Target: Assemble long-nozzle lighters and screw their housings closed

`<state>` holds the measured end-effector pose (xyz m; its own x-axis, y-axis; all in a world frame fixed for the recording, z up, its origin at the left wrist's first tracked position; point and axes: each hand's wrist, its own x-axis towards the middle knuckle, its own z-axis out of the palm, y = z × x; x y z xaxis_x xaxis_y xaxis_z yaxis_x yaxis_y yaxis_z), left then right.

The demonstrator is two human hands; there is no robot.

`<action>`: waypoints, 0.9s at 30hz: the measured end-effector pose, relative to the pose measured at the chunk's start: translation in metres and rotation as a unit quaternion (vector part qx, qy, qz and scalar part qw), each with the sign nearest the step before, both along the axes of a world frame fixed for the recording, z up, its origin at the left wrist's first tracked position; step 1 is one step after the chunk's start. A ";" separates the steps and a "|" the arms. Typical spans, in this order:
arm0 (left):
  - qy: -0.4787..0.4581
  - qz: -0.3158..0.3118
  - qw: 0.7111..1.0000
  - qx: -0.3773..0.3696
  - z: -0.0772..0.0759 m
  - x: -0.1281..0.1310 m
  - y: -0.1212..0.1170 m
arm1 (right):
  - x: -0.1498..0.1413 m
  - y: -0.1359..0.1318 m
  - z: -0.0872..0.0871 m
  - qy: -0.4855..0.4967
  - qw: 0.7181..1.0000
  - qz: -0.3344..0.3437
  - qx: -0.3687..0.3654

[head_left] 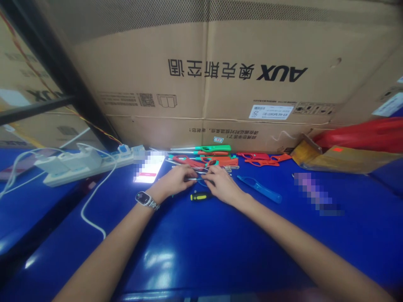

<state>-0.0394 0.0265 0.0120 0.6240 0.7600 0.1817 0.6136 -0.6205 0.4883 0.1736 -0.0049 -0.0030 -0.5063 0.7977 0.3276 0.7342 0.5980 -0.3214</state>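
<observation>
My left hand (179,180), with a watch on its wrist, is closed in a pinch on a thin metal rod (191,179). Close beside it, my right hand (223,184) has its fingers bent together at a blue lighter part (203,182), mostly hidden by the fingers. Just below the hands lies a short screwdriver (200,196) with a black and yellow handle. Behind them are several stick lighters with metal rods, among them a green one (217,148) and an orange one (226,161). A translucent blue handle shell (261,189) rests to the right.
Red-orange handle shells (267,159) lie at the back right, near an opened cardboard box (343,159). On the left are a lit phone (151,167) and a white power strip (75,167) with cables. A large carton (201,92) stands behind the blue table (201,251).
</observation>
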 end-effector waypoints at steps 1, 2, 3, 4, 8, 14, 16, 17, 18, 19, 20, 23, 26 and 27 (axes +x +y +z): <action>-0.001 -0.005 1.000 0.007 0.001 0.001 -0.002 | 0.000 -0.001 0.000 -0.003 1.000 -0.006 -0.001; -0.001 -0.011 1.000 0.013 0.001 0.003 -0.003 | -0.001 -0.001 0.001 -0.004 1.000 -0.012 -0.002; 0.000 -0.014 1.000 0.020 0.002 0.005 -0.004 | -0.001 -0.002 0.001 0.000 1.000 -0.017 -0.002; 0.004 -0.014 1.000 0.027 0.002 0.007 -0.004 | -0.001 -0.003 0.001 0.008 1.000 -0.022 -0.001; 0.024 -0.020 0.998 0.053 0.000 0.013 -0.003 | -0.003 -0.004 -0.002 0.059 0.998 -0.035 -0.008; 0.031 -0.045 0.995 0.083 -0.004 0.017 -0.001 | -0.005 -0.005 -0.005 0.096 0.994 -0.047 -0.007; 0.035 -0.050 0.994 0.091 -0.005 0.017 -0.001 | -0.005 -0.004 -0.006 0.103 0.994 -0.045 -0.009; 0.035 -0.052 0.994 0.094 -0.005 0.017 -0.001 | -0.004 -0.005 -0.007 0.107 0.993 -0.046 -0.010; 0.033 -0.053 0.994 0.094 -0.005 0.017 -0.001 | -0.004 -0.005 -0.008 0.113 0.992 -0.050 -0.011; 0.029 -0.055 0.994 0.093 -0.006 0.016 -0.001 | -0.004 -0.005 -0.008 0.119 0.991 -0.056 -0.012; 0.022 -0.055 0.994 0.091 -0.006 0.016 -0.001 | -0.003 -0.006 -0.009 0.125 0.990 -0.062 -0.013; 0.003 -0.053 0.996 0.078 -0.006 0.014 -0.002 | -0.002 -0.006 -0.011 0.133 0.989 -0.068 -0.014; -0.012 -0.049 0.997 0.066 -0.004 0.014 -0.004 | -0.002 -0.006 -0.013 0.132 0.989 -0.067 -0.003; -0.014 -0.048 0.997 0.064 -0.003 0.015 -0.005 | -0.002 -0.005 -0.013 0.133 0.989 -0.066 0.001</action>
